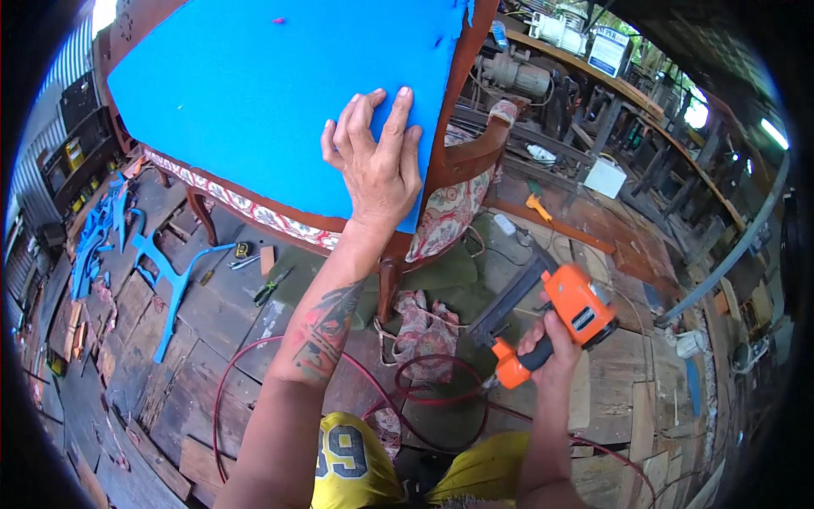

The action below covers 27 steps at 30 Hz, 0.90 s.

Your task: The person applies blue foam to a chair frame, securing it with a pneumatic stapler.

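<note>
A blue foam sheet [254,110] covers the back of a wooden-framed chair [462,161] with floral upholstery. My left hand [377,157] lies on the foam near its right edge, fingers spread and pressing lightly on the surface. Down to the right, my right hand [555,343] is wrapped round the black grip of an orange pneumatic staple gun [581,305]. Its long dark magazine points up and left, apart from the chair. A red air hose [441,360] runs from near the gun's handle and loops on the floor.
Blue foam offcuts [174,263] litter the floor at left, near pliers [271,287] and a tape measure [243,249]. Floral fabric scraps [424,331] lie below the chair. An orange-handled tool [538,206] rests at right, before machinery [517,75] and a workbench.
</note>
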Each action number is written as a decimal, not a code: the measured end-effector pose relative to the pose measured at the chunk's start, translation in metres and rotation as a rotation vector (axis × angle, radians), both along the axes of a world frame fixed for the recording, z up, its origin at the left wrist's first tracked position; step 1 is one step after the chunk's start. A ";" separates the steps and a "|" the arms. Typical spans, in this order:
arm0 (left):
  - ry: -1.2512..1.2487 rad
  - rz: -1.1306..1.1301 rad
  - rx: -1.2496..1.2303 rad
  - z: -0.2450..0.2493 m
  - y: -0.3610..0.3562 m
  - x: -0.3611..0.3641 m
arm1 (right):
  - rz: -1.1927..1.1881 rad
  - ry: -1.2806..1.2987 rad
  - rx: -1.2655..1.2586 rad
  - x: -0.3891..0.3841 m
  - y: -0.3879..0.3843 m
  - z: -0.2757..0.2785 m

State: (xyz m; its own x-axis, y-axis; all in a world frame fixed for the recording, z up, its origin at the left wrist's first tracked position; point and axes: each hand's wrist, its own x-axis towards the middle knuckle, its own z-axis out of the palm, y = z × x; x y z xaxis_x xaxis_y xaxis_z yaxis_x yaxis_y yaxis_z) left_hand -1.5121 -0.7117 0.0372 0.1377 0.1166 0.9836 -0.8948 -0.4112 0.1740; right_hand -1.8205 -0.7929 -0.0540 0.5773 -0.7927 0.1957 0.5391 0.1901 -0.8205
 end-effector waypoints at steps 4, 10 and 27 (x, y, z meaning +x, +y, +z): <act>-0.073 -0.026 -0.062 -0.003 -0.002 0.008 | 0.153 0.221 -0.467 -0.005 -0.027 0.043; -0.077 -0.022 -0.119 -0.006 -0.011 0.011 | -0.367 0.632 -1.977 0.022 -0.030 0.145; 0.016 -0.092 -0.150 -0.006 -0.006 0.008 | -0.316 0.518 -2.377 0.110 0.014 0.235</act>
